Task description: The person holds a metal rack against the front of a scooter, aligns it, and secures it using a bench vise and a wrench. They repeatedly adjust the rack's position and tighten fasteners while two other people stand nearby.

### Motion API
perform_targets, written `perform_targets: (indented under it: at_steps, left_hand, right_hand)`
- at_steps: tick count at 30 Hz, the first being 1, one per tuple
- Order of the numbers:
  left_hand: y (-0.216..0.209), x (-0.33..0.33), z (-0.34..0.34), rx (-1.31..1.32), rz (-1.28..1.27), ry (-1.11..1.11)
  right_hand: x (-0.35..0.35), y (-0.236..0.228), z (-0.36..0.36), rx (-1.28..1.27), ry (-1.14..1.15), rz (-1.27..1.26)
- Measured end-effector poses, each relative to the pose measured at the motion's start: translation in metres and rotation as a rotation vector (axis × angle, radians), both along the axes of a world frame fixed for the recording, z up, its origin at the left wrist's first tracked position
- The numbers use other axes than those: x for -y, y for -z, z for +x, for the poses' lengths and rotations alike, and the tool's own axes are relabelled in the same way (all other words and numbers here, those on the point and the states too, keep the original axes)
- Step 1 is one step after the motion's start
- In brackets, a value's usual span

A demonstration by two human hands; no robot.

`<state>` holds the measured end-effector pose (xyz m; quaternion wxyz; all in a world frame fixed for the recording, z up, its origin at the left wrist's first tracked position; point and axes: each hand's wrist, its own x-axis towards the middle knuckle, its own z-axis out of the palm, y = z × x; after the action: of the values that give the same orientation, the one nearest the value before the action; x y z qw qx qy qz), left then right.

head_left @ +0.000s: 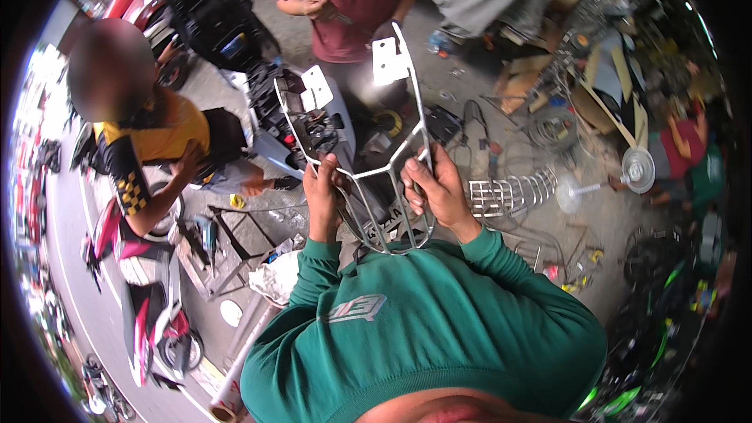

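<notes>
A silvery welded metal rod frame point(391, 167) is held up in front of my chest by both hands. Its two long arms point away from me, each with a flat white plate point(388, 61) with holes near the far end. The rounded near end of the frame reaches my green shirt. On its left side, my left hand point(323, 196) is closed around the rod. My right hand point(439, 188) grips the opposite side, thumb and fingers bent onto the rod. Beyond and below the frame is a partly stripped motorcycle point(333, 137).
A person in a maroon shirt point(345, 12) stands opposite; one in yellow and black point(176, 137) is at left. A metal rod cage point(513, 194) and a fan point(638, 170) are to the right. At left lie a drill point(206, 233) and parked pink motorcycles point(145, 321).
</notes>
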<state>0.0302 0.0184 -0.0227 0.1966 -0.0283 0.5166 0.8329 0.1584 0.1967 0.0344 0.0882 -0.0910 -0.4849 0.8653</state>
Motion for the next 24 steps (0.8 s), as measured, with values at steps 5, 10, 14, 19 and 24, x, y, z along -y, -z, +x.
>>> perform_targets:
  at_steps: [5,10,14,19,24]
  left_hand:
    - [0.007,-0.026,-0.005,0.143,0.018,0.263]
    - [0.019,-0.041,0.005,0.047,0.025,0.211]
    - [0.01,-0.046,0.01,-0.389,-0.196,-0.02]
    - [-0.006,-0.052,0.03,-0.49,-0.542,-0.139]
    - [-0.033,-0.036,0.041,-0.665,-0.745,-0.293]
  right_hand:
    - [0.013,-0.016,0.017,-0.044,0.135,0.058]
    - [-0.01,-0.002,0.028,0.011,0.13,0.092]
    - [-0.047,0.039,0.001,0.129,0.174,0.097]
    - [-0.065,0.111,-0.046,0.191,0.116,0.099]
    - [-0.038,0.124,-0.086,-0.012,-0.186,-0.157]
